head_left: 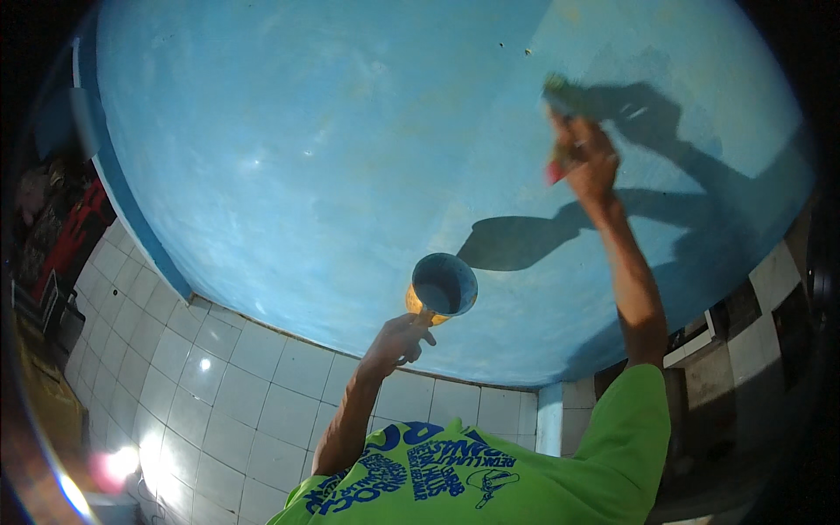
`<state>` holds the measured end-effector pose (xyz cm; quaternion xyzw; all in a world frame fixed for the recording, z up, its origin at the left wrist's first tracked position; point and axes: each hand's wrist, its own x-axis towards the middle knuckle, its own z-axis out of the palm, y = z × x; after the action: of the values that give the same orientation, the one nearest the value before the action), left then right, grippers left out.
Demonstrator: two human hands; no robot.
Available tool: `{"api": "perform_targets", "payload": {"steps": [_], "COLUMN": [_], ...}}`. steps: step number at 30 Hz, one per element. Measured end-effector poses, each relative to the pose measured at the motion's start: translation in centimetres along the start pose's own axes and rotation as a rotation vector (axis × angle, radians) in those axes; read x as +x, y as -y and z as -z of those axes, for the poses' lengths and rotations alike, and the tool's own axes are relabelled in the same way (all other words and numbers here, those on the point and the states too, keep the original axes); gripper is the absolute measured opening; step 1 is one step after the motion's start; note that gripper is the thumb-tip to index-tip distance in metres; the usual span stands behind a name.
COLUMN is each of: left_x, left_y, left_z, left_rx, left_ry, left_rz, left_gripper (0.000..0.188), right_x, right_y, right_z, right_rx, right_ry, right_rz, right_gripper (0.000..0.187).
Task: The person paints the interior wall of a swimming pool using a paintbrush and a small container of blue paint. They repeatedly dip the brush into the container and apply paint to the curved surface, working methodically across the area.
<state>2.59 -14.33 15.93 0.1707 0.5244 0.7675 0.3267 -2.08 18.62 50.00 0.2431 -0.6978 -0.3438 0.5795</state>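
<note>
My left hand is closed round the handle of a yellow-orange dipper, held upright below the middle of the view. Its inside is coated blue-grey, and a bluish liquid seems to lie in it. Raised at the upper right, my right hand grips a paintbrush whose bristles are against or close to the light blue wall. Motion smears the brush, and a pinkish-red handle end shows under the hand. Around the brush, parts of the wall look darker and wetter than the paler area above.
White floor tiles run along the foot of the wall. Dark and red items stand past the wall's left edge. A bright lamp glows at the lower left. Shadows of my arms and the dipper fall on the wall.
</note>
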Motion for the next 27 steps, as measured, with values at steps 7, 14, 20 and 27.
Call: {"api": "perform_targets", "payload": {"steps": [7,14,20,27], "left_x": [0.0,-0.8,-0.3,-0.1], "left_y": [-0.3,-0.6,-0.3,-0.2], "left_z": [0.8,0.7,0.9,1.0], "left_rx": [-0.01,-0.033,-0.026,-0.003], "left_ry": [0.001,-0.041,-0.015,-0.032], "left_rz": [0.005,0.021,0.057,0.063], "left_gripper": [0.038,0.039,0.042,0.051], "right_x": [0.3,5.2,-0.1,7.0], "right_y": [2.0,-2.9,7.4,-6.5], "right_z": [1.9,2.4,0.0,-2.5], "right_rx": [0.544,0.002,0.429,0.636], "right_ry": [0.153,-0.17,0.113,0.154], "right_rz": [-0.244,-0.136,0.003,-0.431], "right_gripper": [0.033,0.048,0.057,0.031]}}
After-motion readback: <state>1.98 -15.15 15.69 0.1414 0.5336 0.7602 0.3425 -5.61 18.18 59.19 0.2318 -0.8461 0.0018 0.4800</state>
